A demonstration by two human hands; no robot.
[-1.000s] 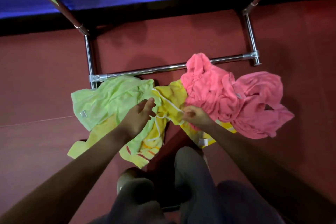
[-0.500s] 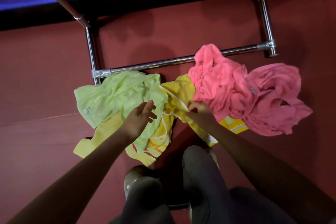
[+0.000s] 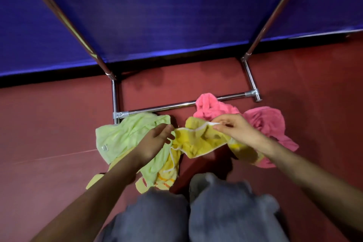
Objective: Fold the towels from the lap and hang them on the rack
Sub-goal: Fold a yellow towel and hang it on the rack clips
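A yellow towel [image 3: 198,143] with a white hem is lifted off the floor between my hands. My right hand [image 3: 237,129] pinches its white edge at the top. My left hand [image 3: 155,141] holds the other end of that edge, fingers curled at the hem. A light green towel [image 3: 121,135] lies crumpled under my left wrist. Pink towels [image 3: 263,122] are heaped at the right, one draped over the low bar of the chrome rack [image 3: 163,108].
The rack's two slanted poles [image 3: 275,12] rise toward me over a blue cloth backdrop [image 3: 167,10]. The floor [image 3: 49,124] is dark red. My knees in grey trousers [image 3: 225,206] fill the bottom of the view.
Both hands have lifted the yellow towel's white edge and drawn it apart, right hand rising to the right. The view tilted up, showing more blue cloth.
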